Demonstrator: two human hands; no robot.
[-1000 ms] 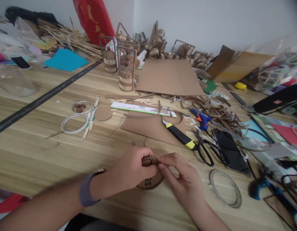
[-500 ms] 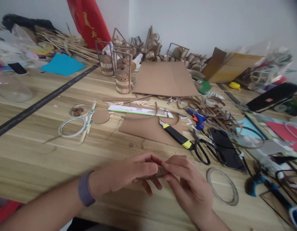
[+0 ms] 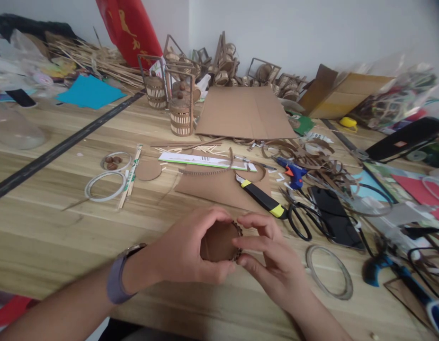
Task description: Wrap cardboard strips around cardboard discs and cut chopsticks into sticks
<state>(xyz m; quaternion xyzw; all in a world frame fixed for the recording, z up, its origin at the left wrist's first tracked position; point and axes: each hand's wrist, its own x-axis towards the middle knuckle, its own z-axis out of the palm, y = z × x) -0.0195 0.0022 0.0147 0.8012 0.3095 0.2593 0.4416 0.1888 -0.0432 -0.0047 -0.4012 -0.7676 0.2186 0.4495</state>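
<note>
My left hand (image 3: 185, 251) curls its thumb and fingers around a round cardboard disc (image 3: 219, 240), whose brown face is turned toward me. A ridged cardboard strip (image 3: 237, 229) runs along its right edge. The fingertips and thumb of my right hand (image 3: 272, 260) pinch that right edge. Part of the disc lies behind my left fingers. Just beyond my hands, a cardboard sheet (image 3: 219, 189) lies on the table, with a black and yellow utility knife (image 3: 262, 199) across its right end. Black-handled scissors (image 3: 299, 215) rest to the right of the knife.
A blue glue gun (image 3: 292, 173), a phone (image 3: 335, 218) and a tape ring (image 3: 329, 272) lie on the right. Tape rolls (image 3: 105, 187) and a cardboard circle (image 3: 148, 169) lie on the left. Small lidded baskets (image 3: 180, 116) stand behind, beside a large cardboard sheet (image 3: 246, 113).
The disc has turned from nearly edge-on to showing its flat face. My left hand has opened wider around it, and my right fingers have shifted along its right edge.
</note>
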